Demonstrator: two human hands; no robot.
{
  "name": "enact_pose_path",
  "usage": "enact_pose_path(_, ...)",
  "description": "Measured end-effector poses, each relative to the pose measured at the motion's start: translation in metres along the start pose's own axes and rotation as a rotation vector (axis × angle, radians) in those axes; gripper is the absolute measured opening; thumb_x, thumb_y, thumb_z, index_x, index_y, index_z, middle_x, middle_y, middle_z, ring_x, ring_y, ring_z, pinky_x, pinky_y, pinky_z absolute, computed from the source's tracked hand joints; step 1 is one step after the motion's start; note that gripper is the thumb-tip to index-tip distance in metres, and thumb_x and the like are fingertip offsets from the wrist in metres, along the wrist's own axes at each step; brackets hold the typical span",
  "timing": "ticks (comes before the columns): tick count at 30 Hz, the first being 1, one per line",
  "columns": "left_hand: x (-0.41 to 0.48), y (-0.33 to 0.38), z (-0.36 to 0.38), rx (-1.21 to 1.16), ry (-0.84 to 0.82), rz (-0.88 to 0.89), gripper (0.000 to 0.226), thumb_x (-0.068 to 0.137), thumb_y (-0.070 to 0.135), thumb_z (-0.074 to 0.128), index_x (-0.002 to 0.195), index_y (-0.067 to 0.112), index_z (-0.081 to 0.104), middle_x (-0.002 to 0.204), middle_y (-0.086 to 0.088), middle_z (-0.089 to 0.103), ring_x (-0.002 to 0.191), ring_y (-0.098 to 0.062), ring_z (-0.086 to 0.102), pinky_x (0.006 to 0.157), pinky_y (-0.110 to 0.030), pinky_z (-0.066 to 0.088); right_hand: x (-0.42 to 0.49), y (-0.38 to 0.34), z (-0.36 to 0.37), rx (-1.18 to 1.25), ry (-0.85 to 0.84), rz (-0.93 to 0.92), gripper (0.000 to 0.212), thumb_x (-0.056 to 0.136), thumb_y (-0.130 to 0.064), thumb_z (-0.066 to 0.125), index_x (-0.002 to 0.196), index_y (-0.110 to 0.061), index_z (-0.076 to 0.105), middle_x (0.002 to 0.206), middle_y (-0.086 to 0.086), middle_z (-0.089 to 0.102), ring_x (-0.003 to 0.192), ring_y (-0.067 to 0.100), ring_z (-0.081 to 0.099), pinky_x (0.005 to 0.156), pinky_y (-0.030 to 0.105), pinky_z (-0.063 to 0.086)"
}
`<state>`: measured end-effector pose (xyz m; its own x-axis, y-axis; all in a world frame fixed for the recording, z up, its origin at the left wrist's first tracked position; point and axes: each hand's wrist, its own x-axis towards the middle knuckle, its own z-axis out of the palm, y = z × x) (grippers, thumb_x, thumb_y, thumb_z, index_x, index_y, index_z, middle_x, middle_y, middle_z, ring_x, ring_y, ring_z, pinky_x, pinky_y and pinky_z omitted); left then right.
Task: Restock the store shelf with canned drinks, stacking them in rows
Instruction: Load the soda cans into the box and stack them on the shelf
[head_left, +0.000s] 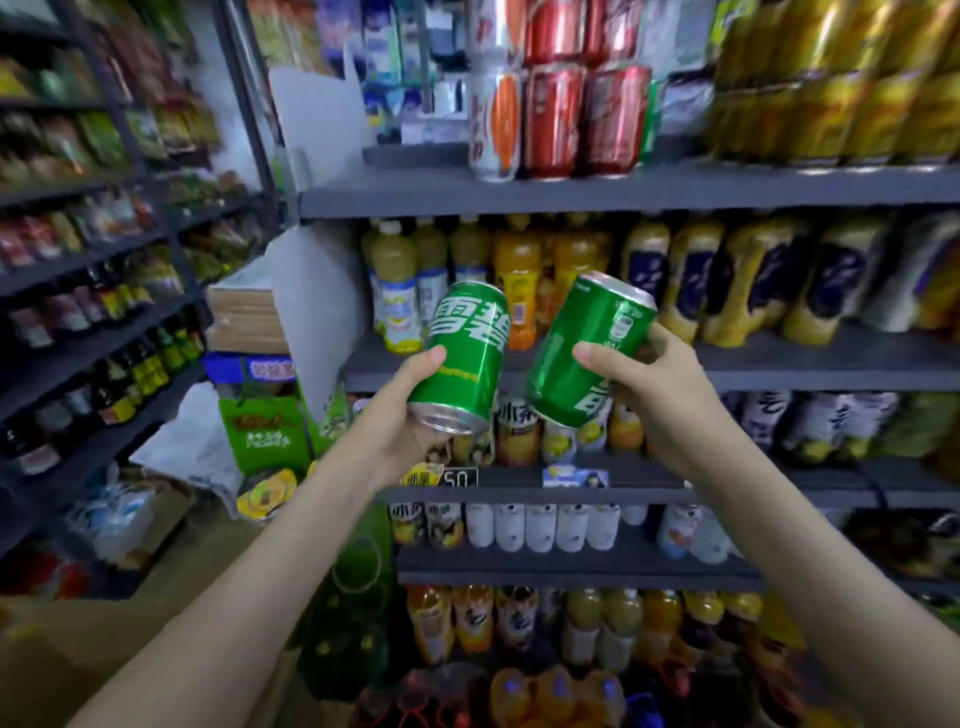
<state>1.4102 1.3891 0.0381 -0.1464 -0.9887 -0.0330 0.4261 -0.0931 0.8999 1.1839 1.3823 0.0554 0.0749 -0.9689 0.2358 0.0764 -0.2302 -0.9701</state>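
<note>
Two green aluminium drink cans are up in the air, neither shelved yet. Left hand (400, 421) grips the left green can (462, 358) low on its body; right hand (670, 405) grips the right green can (587, 348), both cans tilted, close but apart, in front of the bottle shelves. Grey metal top shelf (571, 189) above already holds red cans (582, 119) & gold cans (831, 104) stacked 2 high, so restock looks partway; these 2 need placing.

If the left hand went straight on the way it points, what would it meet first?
Probably the orange juice bottles on the middle shelf, met by the green can in the left hand's grip. The second green can, held by the right hand, sits close beside that line; depth is unclear.
</note>
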Motion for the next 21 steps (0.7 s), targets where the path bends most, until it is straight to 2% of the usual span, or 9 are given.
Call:
enact_pose_path(1,0.009,0.005,0.006,0.008,-0.031,0.016,0.087,0.042,0.04,0.089,0.117,0.007,0.059,0.095,-0.013,0.073,0.078,-0.024,0.071,0.064,-0.033,0.058,0.006,-0.008,-0.006,0.016,0.026,-0.024,0.05,0.063,-0.026,0.079,0.109,-0.016,0.061,0.107,0.002,0.071,0.1,0.02,0.067,0.083,0.036,0.054)
enact_pose_path(4,0.04,0.02,0.019,0.087,-0.082,0.077,0.049,0.067,0.03,0.075,0.109,0.009,0.062,0.092,-0.009,0.073,0.077,-0.022,0.071,0.07,-0.033,0.058,0.026,-0.031,-0.019,0.012,0.095,-0.097,0.051,0.063,-0.028,0.077,0.11,-0.016,0.061,0.108,0.002,0.071,0.099,0.019,0.068,0.086,0.039,0.054)
enact_pose_path(7,0.071,0.041,0.031,0.205,-0.144,0.182,0.031,0.069,0.027,0.062,0.096,0.012,0.065,0.081,-0.002,0.074,0.071,-0.013,0.07,0.066,-0.026,0.056,0.053,-0.053,-0.025,-0.014,0.181,-0.168,0.051,0.061,-0.03,0.079,0.108,-0.017,0.061,0.106,0.0,0.071,0.097,0.017,0.068,0.082,0.036,0.055)
enact_pose_path(9,0.09,0.055,0.039,0.253,-0.188,0.244,0.03,0.068,0.026,0.06,0.094,0.012,0.065,0.077,0.001,0.074,0.068,-0.01,0.069,0.061,-0.023,0.056,0.072,-0.064,-0.026,-0.019,0.243,-0.218,0.049,0.064,-0.025,0.079,0.108,-0.016,0.06,0.103,-0.001,0.071,0.093,0.016,0.07,0.077,0.031,0.056)
enact_pose_path(11,0.106,0.066,0.045,0.264,-0.223,0.295,0.03,0.068,0.024,0.061,0.096,0.012,0.064,0.077,0.002,0.074,0.069,-0.01,0.069,0.06,-0.023,0.056,0.089,-0.073,-0.029,-0.022,0.294,-0.266,0.044,0.07,-0.016,0.079,0.11,-0.014,0.059,0.104,0.001,0.07,0.094,0.016,0.069,0.079,0.032,0.056)
enact_pose_path(15,0.128,0.081,0.053,0.292,-0.249,0.406,0.036,0.067,0.025,0.069,0.101,0.016,0.064,0.088,0.002,0.074,0.083,-0.014,0.07,0.072,-0.029,0.056,0.114,-0.084,-0.043,-0.105,0.367,-0.323,0.052,0.07,-0.02,0.082,0.115,-0.016,0.057,0.109,0.0,0.068,0.1,0.016,0.067,0.083,0.033,0.054)
enact_pose_path(18,0.136,0.082,0.063,0.367,-0.149,0.553,0.051,0.061,0.036,0.077,0.107,0.019,0.064,0.103,0.002,0.072,0.095,-0.015,0.068,0.082,-0.033,0.055,0.131,-0.098,-0.05,-0.246,0.378,-0.361,0.058,0.069,-0.021,0.082,0.119,-0.02,0.054,0.113,-0.003,0.065,0.101,0.01,0.063,0.084,0.028,0.053)
enact_pose_path(21,0.141,0.083,0.077,0.408,-0.051,0.657,0.05,0.071,0.033,0.078,0.115,0.019,0.06,0.106,0.006,0.069,0.096,-0.007,0.066,0.083,-0.029,0.054,0.153,-0.109,-0.058,-0.364,0.399,-0.366,0.065,0.068,-0.022,0.083,0.125,-0.018,0.05,0.114,-0.005,0.062,0.101,0.007,0.06,0.081,0.022,0.05)
